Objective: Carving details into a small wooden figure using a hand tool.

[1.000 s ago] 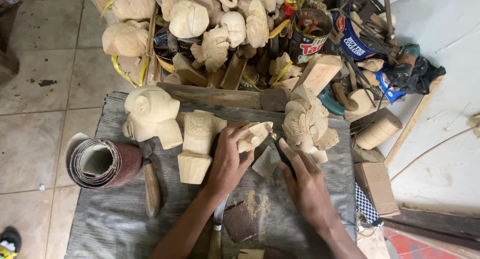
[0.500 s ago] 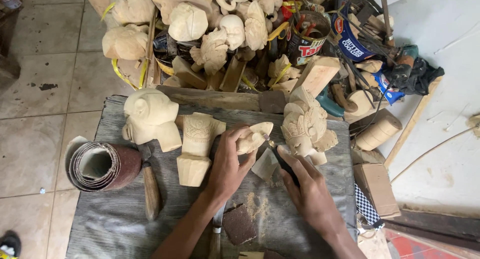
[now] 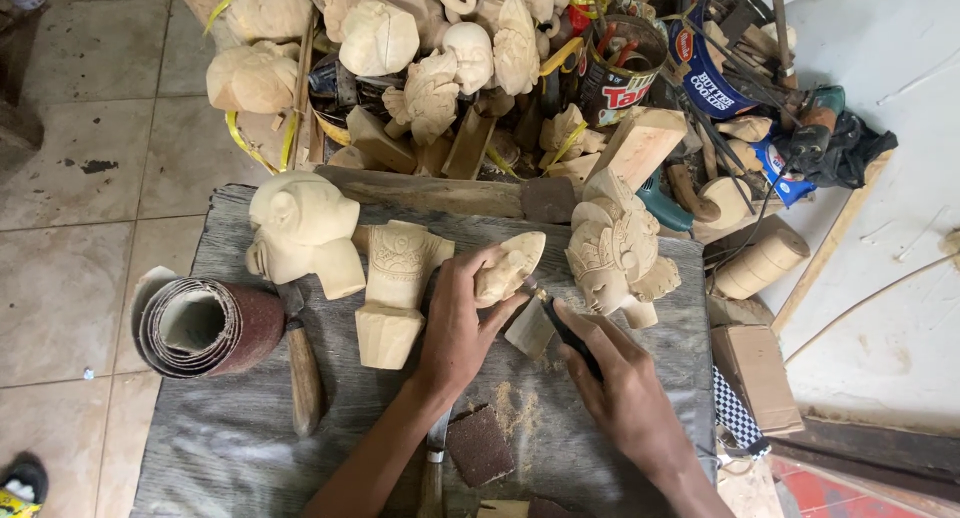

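Wooden carving (image 3: 508, 266) in left hand (image 3: 455, 323), right hand (image 3: 620, 378) gripping chisel (image 3: 565, 323)

Lighting: soft, even daylight, moderately bright; source not visible.
Brightest zone: pale wall (image 3: 890, 38) at far right, close to washed out but with no hard glare.
Shadows: faint and short, seen under the sandpaper roll (image 3: 205, 328) at left and beneath the carved wooden heads (image 3: 300, 233); deeper dark in gaps of the far pile.
Sharpness: good at centre; slight softness on the right hand (image 3: 630, 398).
Distortion: wide-angle bending at edges; floor tiles (image 3: 90, 158) lean outward.
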